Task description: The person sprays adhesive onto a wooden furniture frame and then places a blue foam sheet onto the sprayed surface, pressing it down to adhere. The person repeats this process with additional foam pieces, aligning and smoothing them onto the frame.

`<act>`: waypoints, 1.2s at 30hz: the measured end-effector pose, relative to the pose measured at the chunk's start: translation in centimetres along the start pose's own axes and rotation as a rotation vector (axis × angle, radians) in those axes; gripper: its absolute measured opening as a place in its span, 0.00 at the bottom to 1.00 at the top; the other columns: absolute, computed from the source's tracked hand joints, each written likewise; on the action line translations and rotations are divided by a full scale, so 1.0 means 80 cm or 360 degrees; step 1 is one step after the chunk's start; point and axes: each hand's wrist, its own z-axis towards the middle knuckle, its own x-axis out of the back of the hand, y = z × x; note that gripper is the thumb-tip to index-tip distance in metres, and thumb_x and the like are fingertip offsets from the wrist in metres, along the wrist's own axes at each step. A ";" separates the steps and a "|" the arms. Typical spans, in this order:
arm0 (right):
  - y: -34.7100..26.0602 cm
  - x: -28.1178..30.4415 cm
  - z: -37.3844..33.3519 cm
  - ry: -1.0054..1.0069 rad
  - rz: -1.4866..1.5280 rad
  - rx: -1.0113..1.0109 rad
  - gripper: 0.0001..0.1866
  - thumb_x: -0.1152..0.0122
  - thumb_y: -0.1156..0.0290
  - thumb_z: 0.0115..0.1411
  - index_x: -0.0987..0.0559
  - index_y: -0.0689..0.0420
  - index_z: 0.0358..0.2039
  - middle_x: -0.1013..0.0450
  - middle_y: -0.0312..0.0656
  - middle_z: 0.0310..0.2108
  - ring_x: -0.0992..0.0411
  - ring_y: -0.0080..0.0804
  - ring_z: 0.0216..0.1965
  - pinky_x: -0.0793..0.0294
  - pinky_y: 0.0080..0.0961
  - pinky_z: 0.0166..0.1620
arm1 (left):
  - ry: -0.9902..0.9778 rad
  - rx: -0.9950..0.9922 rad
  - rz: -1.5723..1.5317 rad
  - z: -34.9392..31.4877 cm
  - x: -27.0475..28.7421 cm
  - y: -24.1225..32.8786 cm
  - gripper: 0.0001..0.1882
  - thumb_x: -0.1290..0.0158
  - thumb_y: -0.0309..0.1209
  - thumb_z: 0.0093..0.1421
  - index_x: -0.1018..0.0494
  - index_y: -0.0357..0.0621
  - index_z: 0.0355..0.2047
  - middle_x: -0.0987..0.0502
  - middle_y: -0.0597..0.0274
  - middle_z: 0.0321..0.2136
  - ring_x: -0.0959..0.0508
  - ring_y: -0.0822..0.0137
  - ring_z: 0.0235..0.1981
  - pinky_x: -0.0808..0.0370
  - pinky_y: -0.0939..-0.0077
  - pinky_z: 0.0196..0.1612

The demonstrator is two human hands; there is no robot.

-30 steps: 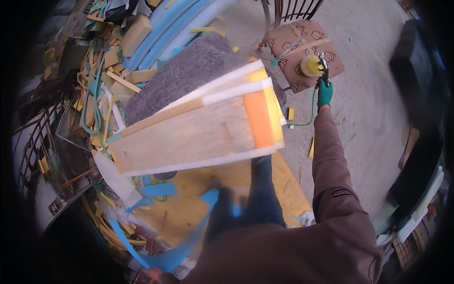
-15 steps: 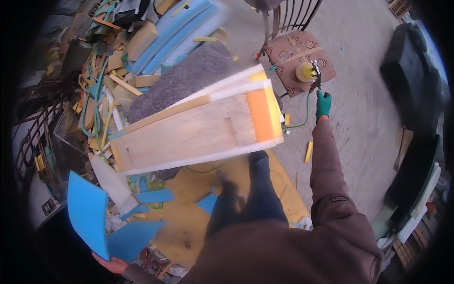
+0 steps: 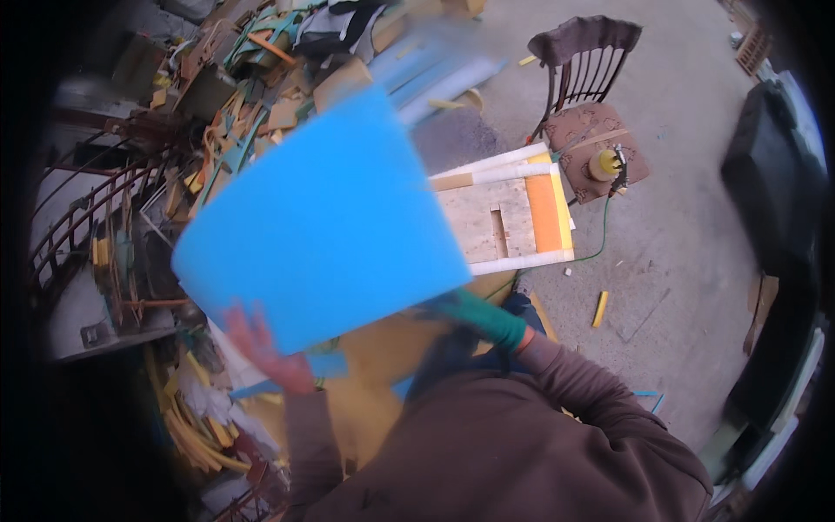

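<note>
A large blue foam sheet (image 3: 322, 217) is lifted at a tilt in front of me, covering much of the wooden board (image 3: 474, 213) with white, orange and yellow foam edging. My left hand (image 3: 263, 348), bare and blurred, grips the sheet by its lower edge, fingers spread over the face. In a green glove, my right hand (image 3: 483, 317) is at the sheet's lower right edge; its fingers are smeared and partly hidden. A spray gun (image 3: 619, 171) with a yellow cup (image 3: 603, 164) stands on the padded seat of a chair (image 3: 583, 126), away from both hands.
Foam offcuts (image 3: 235, 157) lie heaped at the far left beside metal railings (image 3: 74, 204). A green hose (image 3: 602, 248) runs from the spray gun along the floor. Black upholstered pieces (image 3: 765, 174) line the right side. A yellow foam strip (image 3: 600, 309) lies on the concrete.
My right hand has let go of the spray gun at the chair and come back to the sheet. My left hand has raised the blue foam sheet from the lower left over the board.
</note>
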 end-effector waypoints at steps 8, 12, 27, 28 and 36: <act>0.086 -0.003 0.018 0.0891 0.0559 0.0086 0.33 0.33 0.56 0.80 0.27 0.66 0.74 0.24 0.47 0.68 0.24 0.41 0.69 0.27 0.44 0.78 | -0.1003 -0.0245 -0.0245 -0.153 -0.163 0.044 0.37 0.33 0.37 0.70 0.28 0.54 0.78 0.38 0.46 0.83 0.43 0.37 0.85 0.53 0.24 0.83; 0.138 0.036 0.016 0.1107 0.0352 0.0013 0.31 0.31 0.56 0.79 0.25 0.65 0.71 0.23 0.46 0.66 0.23 0.41 0.67 0.23 0.44 0.75 | -0.1464 -0.0122 -0.0821 -0.178 -0.179 0.038 0.46 0.29 0.36 0.65 0.34 0.53 0.81 0.45 0.46 0.86 0.52 0.37 0.87 0.52 0.22 0.82; 0.074 0.011 -0.040 0.0610 0.0481 -0.0042 0.28 0.26 0.61 0.76 0.21 0.67 0.67 0.20 0.48 0.62 0.18 0.39 0.60 0.13 0.41 0.65 | -0.1754 0.0498 -0.1469 0.074 -0.321 -0.008 0.23 0.35 0.42 0.77 0.19 0.36 0.61 0.14 0.58 0.51 0.19 0.66 0.54 0.22 0.68 0.60; 0.068 0.013 -0.041 0.0661 0.0579 -0.0018 0.27 0.26 0.61 0.76 0.21 0.67 0.66 0.20 0.48 0.62 0.18 0.39 0.59 0.12 0.40 0.64 | -0.1764 0.0474 -0.1368 0.096 -0.299 0.003 0.21 0.34 0.42 0.76 0.18 0.36 0.58 0.14 0.61 0.47 0.19 0.69 0.50 0.22 0.70 0.56; 0.048 0.034 -0.070 0.0508 0.1020 0.0073 0.30 0.25 0.56 0.76 0.20 0.68 0.65 0.18 0.48 0.57 0.16 0.40 0.55 0.14 0.40 0.65 | -0.1516 0.0163 -0.0890 0.243 -0.169 0.129 0.15 0.32 0.36 0.74 0.16 0.35 0.50 0.14 0.64 0.38 0.18 0.72 0.41 0.21 0.75 0.47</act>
